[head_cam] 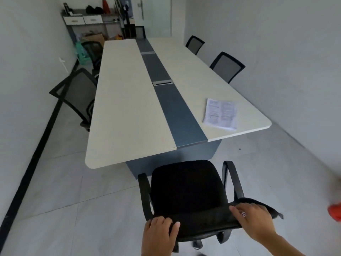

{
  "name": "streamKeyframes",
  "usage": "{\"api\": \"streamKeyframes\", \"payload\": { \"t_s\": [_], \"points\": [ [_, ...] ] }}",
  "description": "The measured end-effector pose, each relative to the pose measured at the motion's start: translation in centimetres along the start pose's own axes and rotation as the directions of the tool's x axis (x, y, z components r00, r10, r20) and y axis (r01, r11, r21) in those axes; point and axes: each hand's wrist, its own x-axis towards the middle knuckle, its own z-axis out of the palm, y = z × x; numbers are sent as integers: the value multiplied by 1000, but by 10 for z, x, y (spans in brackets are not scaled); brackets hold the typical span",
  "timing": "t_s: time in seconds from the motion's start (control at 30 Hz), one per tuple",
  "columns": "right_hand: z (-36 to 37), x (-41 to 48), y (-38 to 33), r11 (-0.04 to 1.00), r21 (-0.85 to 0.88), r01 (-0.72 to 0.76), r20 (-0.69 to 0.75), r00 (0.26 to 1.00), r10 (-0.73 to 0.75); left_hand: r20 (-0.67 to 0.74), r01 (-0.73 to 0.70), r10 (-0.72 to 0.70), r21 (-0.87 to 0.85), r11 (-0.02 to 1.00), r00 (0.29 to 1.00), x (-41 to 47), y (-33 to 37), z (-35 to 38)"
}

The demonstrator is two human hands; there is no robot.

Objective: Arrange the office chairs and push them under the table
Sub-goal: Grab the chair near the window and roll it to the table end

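A black office chair (188,189) with armrests stands at the near end of the long white table (121,108), its seat just short of the table's edge. My left hand (159,231) grips the left part of the chair's backrest top. My right hand (252,218) holds the right part of that backrest. Two mesh-backed chairs (227,66) stand tucked along the table's right side. On the left side, one mesh chair (77,91) sits angled out from the table, and another (92,50) stands further back.
A paper sheet (220,113) lies on the table's near right corner. A dark blue strip (171,100) runs down the table's middle. A shelf unit (86,21) with clutter stands at the far wall. Walls close in on both sides; a red object (335,212) shows at the right edge.
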Motion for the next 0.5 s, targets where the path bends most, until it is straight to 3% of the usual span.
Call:
{"api": "streamKeyframes", "payload": {
  "t_s": [0.07,0.17,0.3,0.5],
  "points": [
    [5,6,22,997,-62,-56,-24,998,54,41,-27,25,39,999,999,-2,13,21],
    [12,20,32,994,-109,-9,-84,996,0,-78,-38,45,90,995,996,4,19,31],
    [11,46,37,994,-99,42,-157,986,-58,-125,15,0,116,993,992,35,21,35],
    [-1,116,63,989,-96,115,-91,988,-124,-96,80,-73,70,994,993,70,63,46]
  ]
}}
